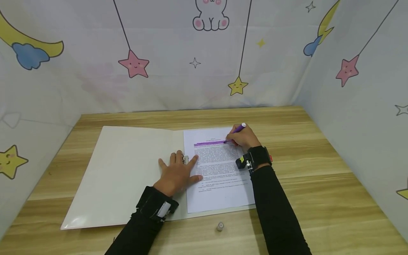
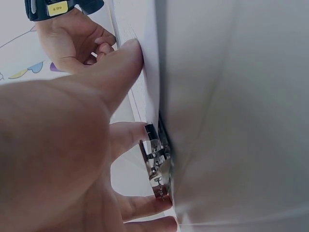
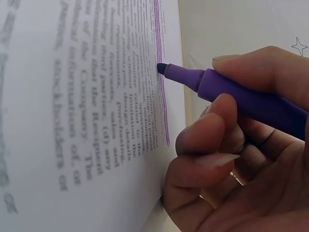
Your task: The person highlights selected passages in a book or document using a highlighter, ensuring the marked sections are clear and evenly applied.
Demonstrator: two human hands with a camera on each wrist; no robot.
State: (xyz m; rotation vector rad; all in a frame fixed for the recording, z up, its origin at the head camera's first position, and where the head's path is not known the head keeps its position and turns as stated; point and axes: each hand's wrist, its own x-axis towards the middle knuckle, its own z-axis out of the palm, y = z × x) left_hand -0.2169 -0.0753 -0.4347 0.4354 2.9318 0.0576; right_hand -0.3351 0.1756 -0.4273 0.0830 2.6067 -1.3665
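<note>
My right hand point(image 1: 243, 137) pinches a purple highlighter point(image 1: 238, 129) between thumb and fingers. In the right wrist view its dark tip points at a purple line point(image 3: 158, 29) across the top of the text on a printed sheet point(image 1: 220, 198). The sheet lies on the right side of an opened white folder point(image 1: 127, 170). With fingers spread, my left hand point(image 1: 175, 175) rests at the sheet's left edge, thumb and index finger over the paper. A metal clip point(image 2: 157, 166) on the folder shows between its fingers.
A small grey cylindrical piece point(image 1: 220, 226) sits on the wooden table point(image 1: 318, 198) just in front of the folder. Pale fabric walls point(image 1: 172, 88) printed with stars and moons enclose the table at the back and both sides.
</note>
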